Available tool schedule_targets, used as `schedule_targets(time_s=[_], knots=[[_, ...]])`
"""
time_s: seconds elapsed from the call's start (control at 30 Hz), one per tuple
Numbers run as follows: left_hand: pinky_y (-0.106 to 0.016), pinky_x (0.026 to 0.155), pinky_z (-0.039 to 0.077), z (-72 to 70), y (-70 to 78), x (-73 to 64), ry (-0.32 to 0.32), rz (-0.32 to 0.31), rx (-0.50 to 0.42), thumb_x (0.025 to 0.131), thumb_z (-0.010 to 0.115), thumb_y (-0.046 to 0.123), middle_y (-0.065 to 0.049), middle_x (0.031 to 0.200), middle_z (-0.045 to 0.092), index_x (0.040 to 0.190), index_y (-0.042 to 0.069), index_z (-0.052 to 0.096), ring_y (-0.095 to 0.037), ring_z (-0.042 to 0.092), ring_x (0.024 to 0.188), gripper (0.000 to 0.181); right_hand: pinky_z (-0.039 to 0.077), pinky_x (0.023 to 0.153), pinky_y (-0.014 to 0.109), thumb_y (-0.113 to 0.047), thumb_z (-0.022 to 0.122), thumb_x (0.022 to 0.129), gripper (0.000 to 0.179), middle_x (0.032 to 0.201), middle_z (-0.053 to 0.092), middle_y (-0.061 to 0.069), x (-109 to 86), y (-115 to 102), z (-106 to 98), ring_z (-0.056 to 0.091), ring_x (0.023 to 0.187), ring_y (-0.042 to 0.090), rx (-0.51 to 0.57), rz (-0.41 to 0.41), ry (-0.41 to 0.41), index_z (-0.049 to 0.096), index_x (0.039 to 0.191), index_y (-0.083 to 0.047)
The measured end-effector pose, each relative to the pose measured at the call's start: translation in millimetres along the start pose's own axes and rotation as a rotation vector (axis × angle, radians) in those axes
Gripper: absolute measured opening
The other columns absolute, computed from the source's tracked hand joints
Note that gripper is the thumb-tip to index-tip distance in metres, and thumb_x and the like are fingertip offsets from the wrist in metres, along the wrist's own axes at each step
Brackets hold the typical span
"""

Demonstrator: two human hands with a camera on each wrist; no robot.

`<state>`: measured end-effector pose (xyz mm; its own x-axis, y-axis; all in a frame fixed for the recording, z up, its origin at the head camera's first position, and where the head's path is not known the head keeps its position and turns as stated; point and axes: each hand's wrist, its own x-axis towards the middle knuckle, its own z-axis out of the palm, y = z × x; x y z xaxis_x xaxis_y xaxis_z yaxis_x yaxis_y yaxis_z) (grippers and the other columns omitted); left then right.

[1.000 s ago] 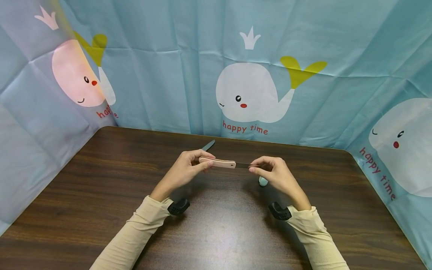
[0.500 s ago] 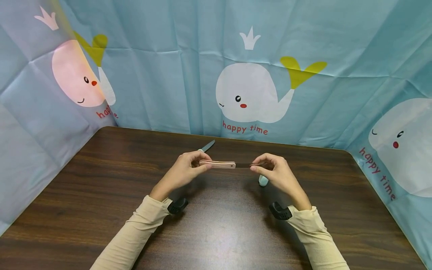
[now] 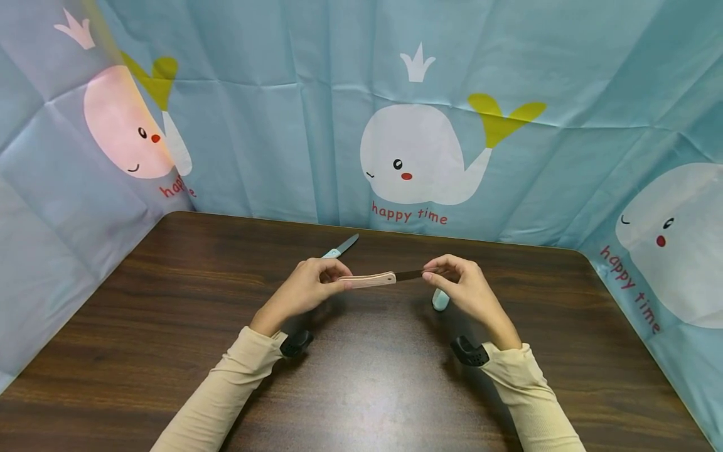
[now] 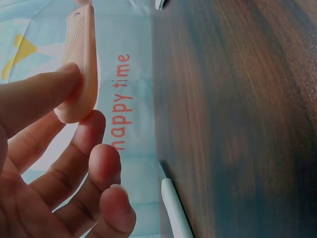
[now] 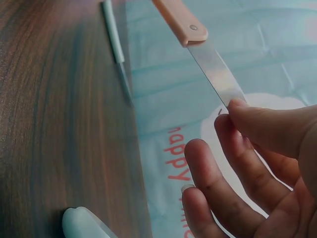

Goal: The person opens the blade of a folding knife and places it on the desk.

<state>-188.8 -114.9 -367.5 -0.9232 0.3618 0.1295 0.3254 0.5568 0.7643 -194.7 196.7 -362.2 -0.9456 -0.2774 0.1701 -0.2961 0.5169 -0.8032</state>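
A folding knife with a pale pink handle (image 3: 369,280) is held unfolded above the table, its blade (image 3: 409,275) pointing right. My left hand (image 3: 305,287) pinches the rear of the handle between thumb and fingertips; in the left wrist view the handle (image 4: 85,54) rises past the thumb. With thumb and index finger my right hand (image 3: 465,289) pinches the blade near its tip, which the fingers hide. The right wrist view shows the bare blade (image 5: 218,74) between the handle and the thumb.
Behind my left hand, a second knife with a mint handle (image 3: 331,253) lies unfolded on the dark wood table (image 3: 361,351). A rounded mint object (image 3: 440,300) lies below my right hand, partly hidden. A blue whale-print curtain (image 3: 271,144) borders the table's back and sides.
The pink knife has tilted, its handle end lower and its blade end higher. My left hand has dropped slightly, showing more of the mint knife behind it. Both hands keep their hold.
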Motion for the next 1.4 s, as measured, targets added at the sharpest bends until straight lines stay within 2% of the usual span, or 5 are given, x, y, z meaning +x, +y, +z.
schedule_targets(time_s=[0.47,0.8,1.0,1.2,1.4], knots=[[-0.025,0.059,0.041,3.6,-2.1,1.2,-0.034,-0.016,0.016,0.092,0.072,0.024,-0.002,0.074,0.067,0.098,0.012,0.073,-0.010,0.051,0.062,0.014,0.053,0.074,0.020,-0.014,0.071,0.093,0.022,0.098,0.072,0.021,1.6,3.3,4.9,0.068,0.077,0.003,0.123,-0.012,0.078,0.067,0.109,-0.001],[-0.026,0.060,0.044,4.7,-4.5,2.1,-0.110,-0.050,0.007,0.095,0.066,0.016,-0.013,0.083,0.071,0.103,0.005,0.070,-0.009,0.054,0.063,0.015,0.058,0.080,0.034,-0.018,0.068,0.095,0.028,0.102,0.072,0.018,8.4,1.7,11.5,0.071,0.081,0.010,0.207,0.082,0.124,0.062,0.117,-0.002],[-0.026,0.062,0.046,6.9,-7.1,4.8,-0.103,-0.099,0.010,0.095,0.065,0.014,-0.010,0.084,0.074,0.102,0.004,0.069,-0.010,0.058,0.067,0.013,0.056,0.074,0.024,-0.019,0.067,0.096,0.032,0.091,0.073,-0.001,19.5,2.0,16.7,0.072,0.081,0.013,0.235,0.130,0.159,0.061,0.120,0.001],[-0.027,0.055,0.047,11.5,-7.4,10.6,-0.079,-0.149,-0.004,0.096,0.064,0.014,-0.012,0.083,0.073,0.102,0.004,0.068,-0.019,0.060,0.063,0.012,0.056,0.076,0.026,-0.018,0.066,0.097,0.035,0.111,0.071,0.023,37.2,2.7,23.4,0.072,0.083,0.017,0.230,0.175,0.196,0.054,0.124,0.000],[-0.027,0.051,0.046,15.2,-8.7,16.4,-0.068,-0.174,-0.013,0.097,0.063,0.015,-0.011,0.082,0.073,0.102,0.005,0.066,-0.019,0.059,0.060,0.012,0.058,0.079,0.036,-0.017,0.066,0.097,0.036,0.113,0.071,0.022,52.6,8.4,30.7,0.072,0.080,0.014,0.187,0.185,0.220,0.053,0.126,0.000]])
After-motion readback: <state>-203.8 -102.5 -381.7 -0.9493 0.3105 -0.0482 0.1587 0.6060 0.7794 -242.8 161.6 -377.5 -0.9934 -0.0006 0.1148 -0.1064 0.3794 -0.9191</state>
